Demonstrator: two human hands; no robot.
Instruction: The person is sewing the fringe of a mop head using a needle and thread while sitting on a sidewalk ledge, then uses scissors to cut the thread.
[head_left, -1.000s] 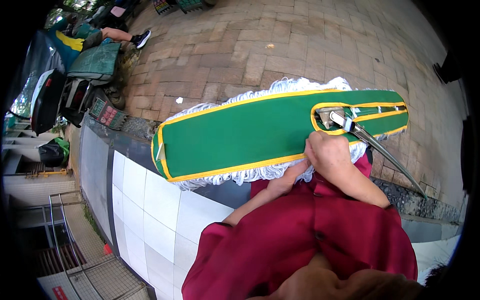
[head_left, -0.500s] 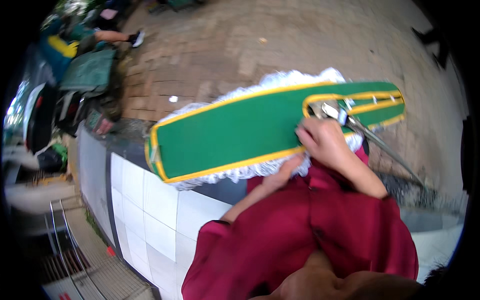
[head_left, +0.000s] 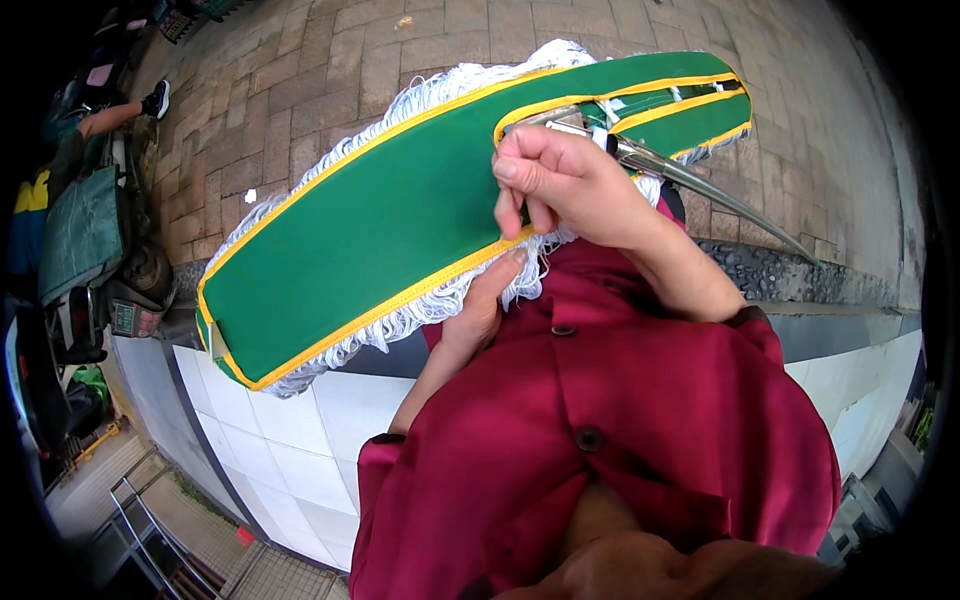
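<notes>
A long flat dust mop head (head_left: 370,230) lies slantwise across my front, with a green backing, yellow binding and a white yarn fringe. My left hand (head_left: 480,310) holds its near edge, thumb on the fringe by the binding and the other fingers hidden beneath. Over the backing, beside the slot, my right hand (head_left: 575,185) is closed with thumb and forefinger pressed together; whatever they pinch is hidden. A metal clamp (head_left: 560,122) sits in the slot just beyond that hand. From it a metal pole (head_left: 720,195) runs off to the right. White ties (head_left: 675,94) cross the slot.
Brick paving (head_left: 340,60) stretches beyond the mop. A white tiled ledge (head_left: 300,440) is at lower left, with a dark stone border (head_left: 780,270) at right. Parked scooters (head_left: 90,240) and a person's leg (head_left: 115,118) are at far left. Metal railings (head_left: 150,530) stand below.
The whole scene has shifted left and upward in the picture. My right hand sits slightly farther right along the mop head, its fingers now clearly pinched. My left hand keeps its hold.
</notes>
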